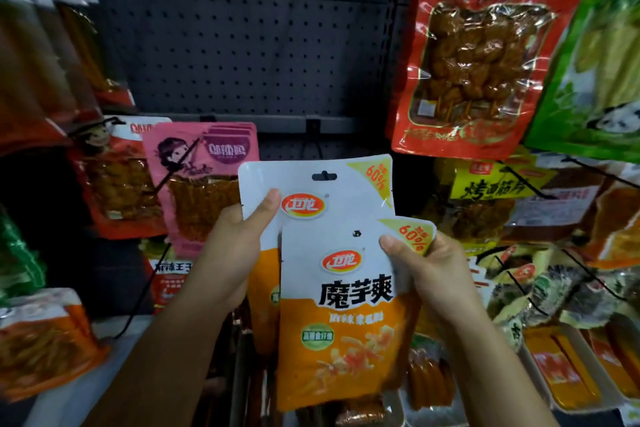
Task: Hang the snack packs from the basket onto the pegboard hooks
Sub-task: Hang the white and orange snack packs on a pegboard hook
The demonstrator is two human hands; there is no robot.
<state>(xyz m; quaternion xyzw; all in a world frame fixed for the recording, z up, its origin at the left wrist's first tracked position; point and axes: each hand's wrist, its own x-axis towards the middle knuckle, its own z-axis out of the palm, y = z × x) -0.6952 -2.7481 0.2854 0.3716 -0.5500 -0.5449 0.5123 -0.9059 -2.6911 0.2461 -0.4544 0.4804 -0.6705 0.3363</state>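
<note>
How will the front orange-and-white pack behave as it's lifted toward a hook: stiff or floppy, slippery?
The front pack probably flexes: its top corner bends under the right hand. The glossy film may slip, so a pinch grip suits it. It looks light, held by one edge. The left hand holds the rear pack.

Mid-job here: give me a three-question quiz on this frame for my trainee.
1. True or false: the left hand holds the rear orange-and-white pack with its hang slot on the hook tip.
2. What does the right hand pinch?
3. Which pack hangs just left of the hook? A pink, B green, C blue.

Key: 1 true. 2 The top corner of the front orange-and-white pack. 3 A, the pink pack.
</note>
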